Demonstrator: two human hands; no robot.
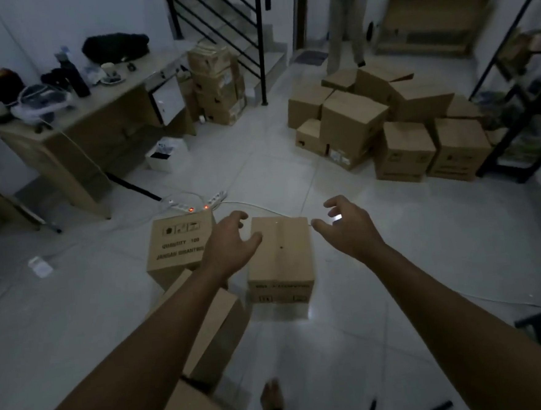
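Observation:
A sealed brown cardboard box (280, 255) stands on the white tiled floor in front of me, taped along its top. My left hand (230, 243) hovers at its left top edge, fingers spread and relaxed, the thumb over the box's corner. My right hand (349, 228) is held out to the right of the box, apart from it, fingers loosely spread. Neither hand holds anything. Whether the left thumb touches the box is unclear.
A printed box (179, 246) stands left of it, more boxes (207, 331) lie near my left arm. Power strips (198, 203) with cables lie behind. A box pile (385, 126) sits right, a desk (74, 122) left, a black shelf (523, 91) far right, a person (346, 23) at the back.

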